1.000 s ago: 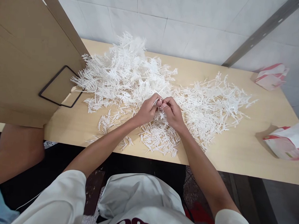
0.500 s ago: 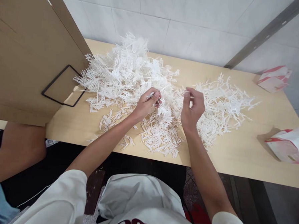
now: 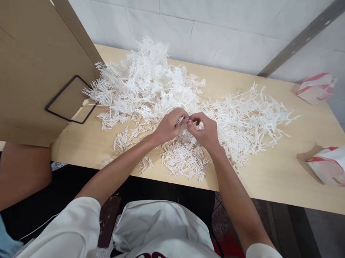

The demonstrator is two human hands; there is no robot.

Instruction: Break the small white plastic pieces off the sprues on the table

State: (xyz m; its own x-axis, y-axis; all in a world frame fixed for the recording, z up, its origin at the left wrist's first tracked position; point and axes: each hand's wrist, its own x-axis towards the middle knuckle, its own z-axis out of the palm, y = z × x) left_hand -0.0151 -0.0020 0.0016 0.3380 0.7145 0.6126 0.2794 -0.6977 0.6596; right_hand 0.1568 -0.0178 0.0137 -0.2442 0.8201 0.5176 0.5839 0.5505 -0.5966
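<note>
where the heaps meet, left hand (image 3: 169, 125) and right hand (image 3: 204, 130) pinch together on what seems one small white plastic piece (image 3: 187, 121).

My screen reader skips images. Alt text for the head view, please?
Left hand and right hand meet, pinching a small white plastic piece above heaps of white plastic sprigs on a wooden table.
</note>
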